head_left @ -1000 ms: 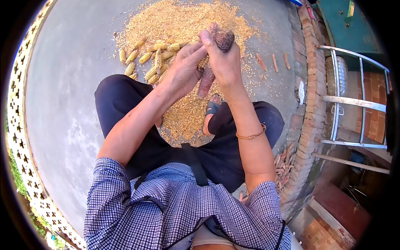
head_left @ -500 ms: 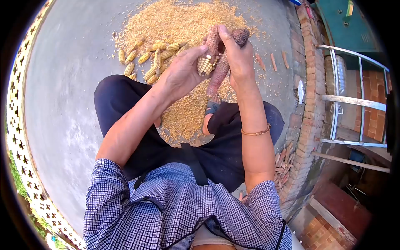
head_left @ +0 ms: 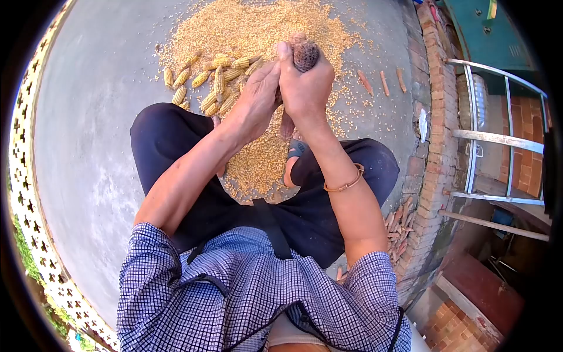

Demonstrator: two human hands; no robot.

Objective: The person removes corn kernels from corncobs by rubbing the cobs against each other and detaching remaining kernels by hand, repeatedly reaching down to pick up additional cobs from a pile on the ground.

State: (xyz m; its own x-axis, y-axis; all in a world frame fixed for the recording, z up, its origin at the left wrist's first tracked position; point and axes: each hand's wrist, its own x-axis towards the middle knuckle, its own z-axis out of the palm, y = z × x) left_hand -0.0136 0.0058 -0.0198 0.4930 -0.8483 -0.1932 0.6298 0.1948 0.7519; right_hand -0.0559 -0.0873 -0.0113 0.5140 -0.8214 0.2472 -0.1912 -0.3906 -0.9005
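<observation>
My left hand (head_left: pixel 255 101) and my right hand (head_left: pixel 307 94) are pressed together above the loose kernels. A dark reddish corncob (head_left: pixel 305 57) is wrapped in my right hand, its blunt end poking out past the thumb and its other end showing below the palm. My left hand closes round a partly shelled ear of corn, mostly hidden behind the fingers; a pinkish tip (head_left: pixel 297 39) shows beside the dark cob. Beyond my left hand lie several yellow ears of corn (head_left: pixel 219 82), on and beside a wide pile of loose kernels (head_left: pixel 252 26).
More kernels (head_left: pixel 252 173) lie between my legs on the grey concrete floor (head_left: pixel 88 146). A few bare cobs (head_left: pixel 385 85) lie at right, and a heap of cobs (head_left: pixel 400 230) sits against the brick edging (head_left: pixel 434 158). A metal frame (head_left: pixel 498 138) stands beyond it.
My right hand has moved left and turned, bringing the corncob against the ear in my left hand. The ear's pale kernels, visible before, are now covered by the hands.
</observation>
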